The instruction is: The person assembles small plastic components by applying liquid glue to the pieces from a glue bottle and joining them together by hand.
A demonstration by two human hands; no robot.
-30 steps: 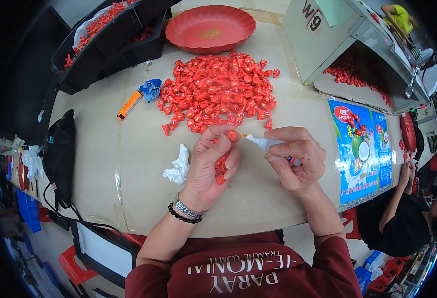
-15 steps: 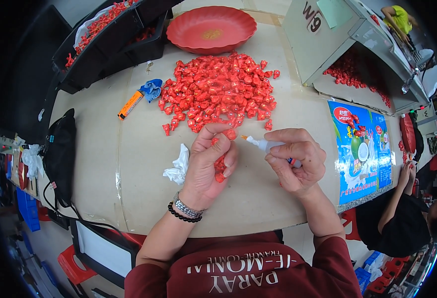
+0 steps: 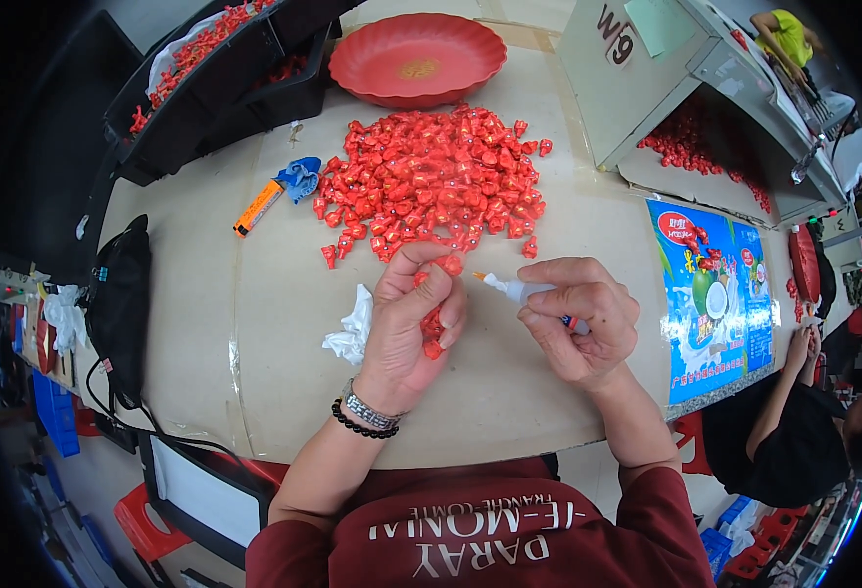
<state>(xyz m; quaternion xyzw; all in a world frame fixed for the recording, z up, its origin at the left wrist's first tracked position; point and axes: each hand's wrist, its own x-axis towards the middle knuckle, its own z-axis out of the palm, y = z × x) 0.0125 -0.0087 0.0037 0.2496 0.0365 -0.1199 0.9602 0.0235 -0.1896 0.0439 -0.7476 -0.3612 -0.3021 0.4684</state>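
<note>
Small red shiny wrapped sweets point(image 3: 433, 328) fill the left hand point(image 3: 409, 328), one pinched at its fingertips point(image 3: 438, 267), the fingers curled closed over the rest. The right hand point(image 3: 580, 318) grips a white glue tube point(image 3: 511, 287), nozzle just beside that sweet. Behind, mid-bench, lies the sweet pile point(image 3: 431, 181); a tissue point(image 3: 353, 328) lies left.

The left hand point(image 3: 407, 323) hides most of its red candies point(image 3: 432, 328); the right hand point(image 3: 580, 318) covers the white tube's point(image 3: 512, 288) rear.
</note>
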